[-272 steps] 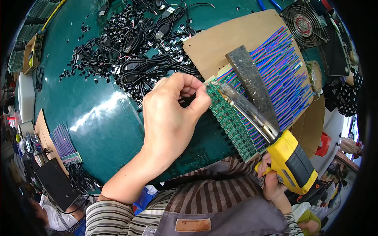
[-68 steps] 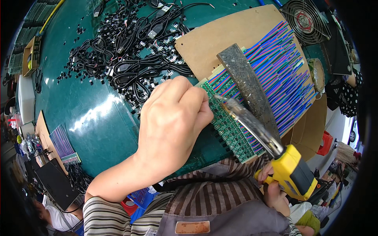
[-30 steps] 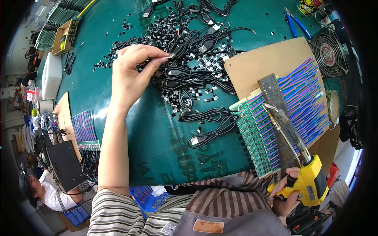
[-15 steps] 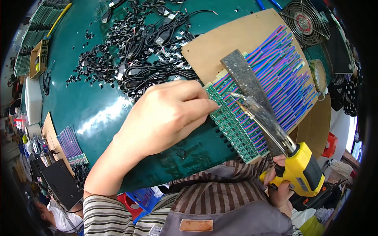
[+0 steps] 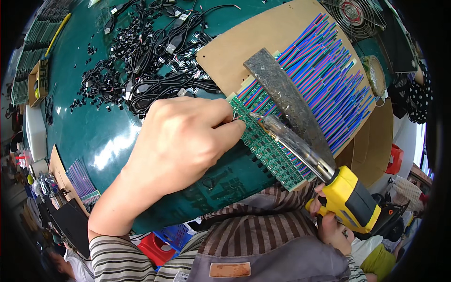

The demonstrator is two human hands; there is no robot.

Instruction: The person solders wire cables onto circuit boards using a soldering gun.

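Observation:
A yellow-and-black soldering gun [image 5: 354,199] is gripped by my right hand [image 5: 331,230], whose fingers wrap its handle. Its long metal tip points up and left, close over a row of small green circuit boards [image 5: 277,160]. My left hand [image 5: 181,136] is closed in a pinch at the boards' upper left edge, near the iron's tip. Something thin shows at its fingertips, too small to name. A dark metal bar [image 5: 293,101] lies across the multicoloured wires [image 5: 324,84] that run from the boards. Boards and wires rest on a cardboard sheet [image 5: 225,51].
Black USB cables [image 5: 159,51] and small black pieces are heaped on the green tabletop [image 5: 112,145], beyond my left hand. A round fan [image 5: 354,16] stands at the far right. Another wired board batch [image 5: 84,183] lies at left. Below the table edge sits a red stool [image 5: 157,249].
The soldering gun has shifted left, its tip now close to my left fingertips. My left hand has moved slightly left and stays pinched. The whole view has shifted a little.

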